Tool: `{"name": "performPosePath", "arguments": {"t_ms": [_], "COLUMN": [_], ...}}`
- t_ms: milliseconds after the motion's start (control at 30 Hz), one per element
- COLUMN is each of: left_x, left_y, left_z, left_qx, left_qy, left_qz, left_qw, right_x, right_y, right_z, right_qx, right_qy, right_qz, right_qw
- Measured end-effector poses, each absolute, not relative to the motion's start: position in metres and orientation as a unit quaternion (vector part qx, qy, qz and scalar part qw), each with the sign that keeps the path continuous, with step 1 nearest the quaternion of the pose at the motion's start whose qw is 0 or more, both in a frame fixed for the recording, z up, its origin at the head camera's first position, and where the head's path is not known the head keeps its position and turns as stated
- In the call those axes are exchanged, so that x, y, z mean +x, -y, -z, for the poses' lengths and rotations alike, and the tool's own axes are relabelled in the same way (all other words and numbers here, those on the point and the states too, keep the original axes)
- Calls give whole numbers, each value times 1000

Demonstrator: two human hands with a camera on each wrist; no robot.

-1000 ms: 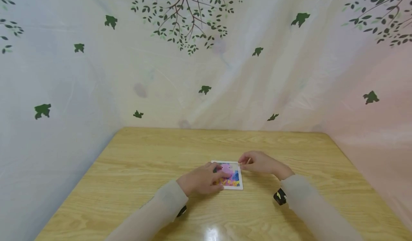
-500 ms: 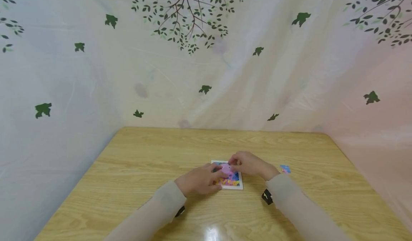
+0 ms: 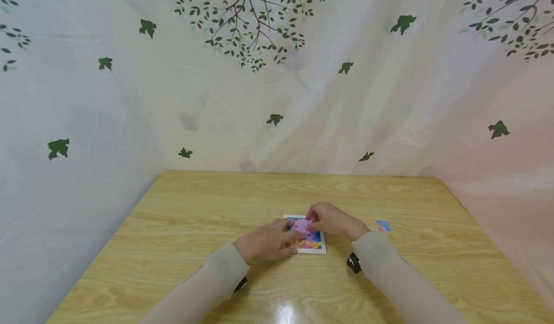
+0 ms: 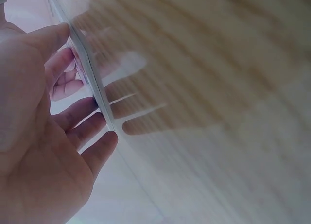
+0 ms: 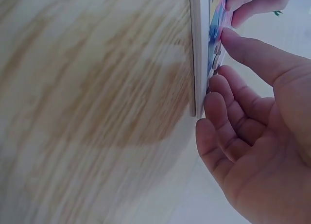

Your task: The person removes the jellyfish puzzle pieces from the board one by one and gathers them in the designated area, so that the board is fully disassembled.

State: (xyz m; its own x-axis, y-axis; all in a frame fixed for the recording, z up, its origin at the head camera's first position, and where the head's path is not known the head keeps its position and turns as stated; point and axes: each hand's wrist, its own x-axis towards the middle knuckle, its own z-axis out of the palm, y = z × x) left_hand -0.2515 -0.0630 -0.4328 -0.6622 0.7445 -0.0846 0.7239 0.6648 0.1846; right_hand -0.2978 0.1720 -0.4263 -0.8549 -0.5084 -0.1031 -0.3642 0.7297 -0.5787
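A small white-framed jigsaw puzzle [image 3: 318, 247] with a pink octopus and yellow and blue shapes lies flat on the table. Over its left side spreads my left hand [image 3: 270, 241], its fingertips on the picture and its thumb by the near edge. At the upper right part of the puzzle, my right hand [image 3: 335, 219] pinches a puzzle piece [image 5: 216, 61] against the picture; fingers mostly cover that piece. In the right wrist view the thumb touches the picture, and the other fingers curl near the frame's edge.
A loose blue and pink puzzle piece [image 3: 383, 226] lies on the wooden table [image 3: 207, 199], right of the puzzle and just beyond the right wrist. Behind the table hangs a pale curtain [image 3: 225, 98] printed with leaves and branches.
My right hand has moved left from the frame's upper right corner onto the picture, over a formerly pale patch. Its arm's shift uncovers the loose piece. The left hand stays almost still.
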Motion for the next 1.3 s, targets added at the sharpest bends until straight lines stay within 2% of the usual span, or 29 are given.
{"name": "performPosePath", "arguments": {"t_ms": [500,767,1300], "left_x": [-253,-252,-254], "left_y": [65,66,66], "left_z": [434,433,434], "left_qx": [404,386,390], "left_qy": [-907,-911,-910], "left_qz": [-82,-93,-88], "left_qw": [84,110,107], "right_x": [-299,-299,-305], "right_y": [-173,-172,-175], "right_z": [427,426,434], "right_qx": [-219,-219,-256], "right_qy": [-913,-911,-891], "right_qz": [307,314,351], "right_qw": [156,154,133]}}
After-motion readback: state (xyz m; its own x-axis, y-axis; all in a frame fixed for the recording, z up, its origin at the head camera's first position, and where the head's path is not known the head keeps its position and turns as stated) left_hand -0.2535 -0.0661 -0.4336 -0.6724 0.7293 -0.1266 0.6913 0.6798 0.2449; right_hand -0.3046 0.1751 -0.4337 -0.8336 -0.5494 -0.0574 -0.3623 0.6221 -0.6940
